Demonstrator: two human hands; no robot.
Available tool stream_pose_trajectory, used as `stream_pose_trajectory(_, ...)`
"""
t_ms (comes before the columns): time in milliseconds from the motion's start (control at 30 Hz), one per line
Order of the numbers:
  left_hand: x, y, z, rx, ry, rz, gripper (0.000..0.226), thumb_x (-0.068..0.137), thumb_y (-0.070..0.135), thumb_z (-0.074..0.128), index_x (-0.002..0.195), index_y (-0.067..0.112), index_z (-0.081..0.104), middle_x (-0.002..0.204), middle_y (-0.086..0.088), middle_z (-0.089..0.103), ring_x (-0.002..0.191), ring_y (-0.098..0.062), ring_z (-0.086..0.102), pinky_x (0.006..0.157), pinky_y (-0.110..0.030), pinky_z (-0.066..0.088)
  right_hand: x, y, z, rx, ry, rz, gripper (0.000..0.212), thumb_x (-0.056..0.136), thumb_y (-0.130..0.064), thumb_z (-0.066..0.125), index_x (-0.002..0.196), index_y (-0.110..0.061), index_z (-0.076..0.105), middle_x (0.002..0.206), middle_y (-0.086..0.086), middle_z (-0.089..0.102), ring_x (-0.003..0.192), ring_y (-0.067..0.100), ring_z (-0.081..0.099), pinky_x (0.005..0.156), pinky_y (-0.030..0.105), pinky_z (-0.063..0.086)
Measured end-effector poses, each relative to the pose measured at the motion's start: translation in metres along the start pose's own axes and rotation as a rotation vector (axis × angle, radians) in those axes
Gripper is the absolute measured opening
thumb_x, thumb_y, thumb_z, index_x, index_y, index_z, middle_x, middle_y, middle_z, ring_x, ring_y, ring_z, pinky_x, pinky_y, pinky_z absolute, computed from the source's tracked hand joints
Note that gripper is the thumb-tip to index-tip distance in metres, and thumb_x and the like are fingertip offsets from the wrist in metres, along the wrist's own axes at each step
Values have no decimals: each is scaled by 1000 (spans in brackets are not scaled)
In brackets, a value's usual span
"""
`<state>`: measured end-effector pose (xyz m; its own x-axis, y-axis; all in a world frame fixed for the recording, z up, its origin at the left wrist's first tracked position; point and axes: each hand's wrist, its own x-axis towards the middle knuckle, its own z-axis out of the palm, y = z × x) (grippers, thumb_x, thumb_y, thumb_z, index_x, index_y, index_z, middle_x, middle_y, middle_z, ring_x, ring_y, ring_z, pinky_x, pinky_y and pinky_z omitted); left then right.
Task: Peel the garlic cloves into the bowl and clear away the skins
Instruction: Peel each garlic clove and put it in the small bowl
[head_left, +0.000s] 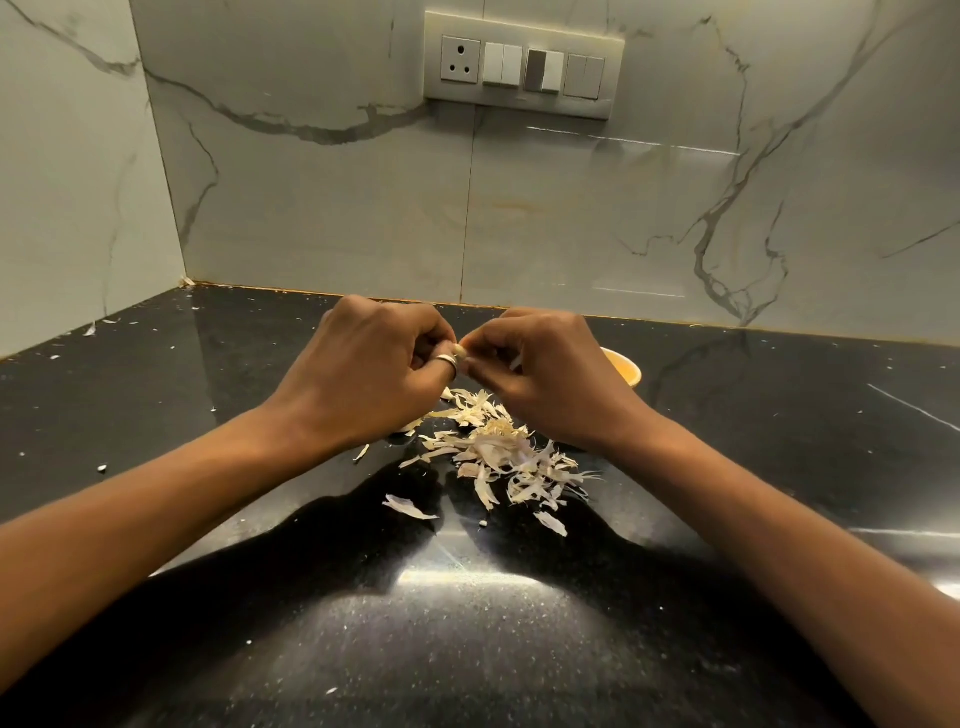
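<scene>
Black polished stone forms the desk (208, 415), where a heap of papery skins (498, 452) lies beneath both hands. The left hand (363, 364), a ring on one finger, pinches a small garlic clove (460, 351). The right hand (545, 374) pinches it from the other side, apparently picking at its skin. An orange bowl (623, 366) sits just behind the right hand. Holding the clove steady and pulling the loosened skin off over the heap should work best. No writing is readable, even on the switch panel (522, 65).
</scene>
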<state>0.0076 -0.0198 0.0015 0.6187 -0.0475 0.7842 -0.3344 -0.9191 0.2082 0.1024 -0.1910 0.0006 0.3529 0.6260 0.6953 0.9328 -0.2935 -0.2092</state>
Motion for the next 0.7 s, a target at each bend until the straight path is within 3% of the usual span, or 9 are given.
stream_pose_trajectory(100,-1,0,0,21,-28,20,23,85,28,58,86,16,78,65,6,70,55,-9,63,61,-28,54,0,0,2,-13,-15,-16,14,90,-20,75,101,-15,81,84,1,72,73,14,63,67,40,54)
stream_pose_trajectory(233,-1,1,-1,56,-61,42,23,84,27,59,82,15,78,58,7,64,49,-8,55,57,-15,36,0,2,3,-21,-21,-18,16,89,-26,74,104,-22,81,86,-2,76,77,15,69,67,43,57)
stream_pose_trajectory(300,-1,0,-1,71,-61,45,23,83,28,59,80,15,78,54,10,58,47,-7,50,55,-17,33,0,2,5,-22,-18,-11,17,88,-29,72,103,-25,81,85,-4,78,78,16,71,67,43,58)
stream_pose_trajectory(400,0,-1,0,81,-55,49,23,82,30,59,78,16,76,54,12,54,48,-6,49,56,-21,35,0,1,6,-27,-21,-8,17,87,-30,72,101,-26,81,85,-5,78,78,17,72,67,42,59)
stream_pose_trajectory(500,0,0,-2,53,-26,52,18,82,28,63,84,15,75,64,8,64,54,-8,58,59,-24,48,2,1,5,-39,-8,1,16,88,-30,71,101,-26,80,86,-4,78,79,18,72,67,43,59)
stream_pose_trajectory(600,2,1,-4,22,21,78,12,80,14,72,90,14,66,83,3,63,63,-12,61,63,-29,51,2,4,3,-65,21,19,15,88,-31,70,99,-26,80,85,-4,77,77,19,71,67,43,57)
stream_pose_trajectory(700,4,0,-4,70,56,78,20,75,0,73,83,13,60,87,0,53,62,-18,56,61,-31,45,1,5,3,-79,31,27,17,88,-34,69,98,-25,80,87,-4,78,79,20,71,68,43,57)
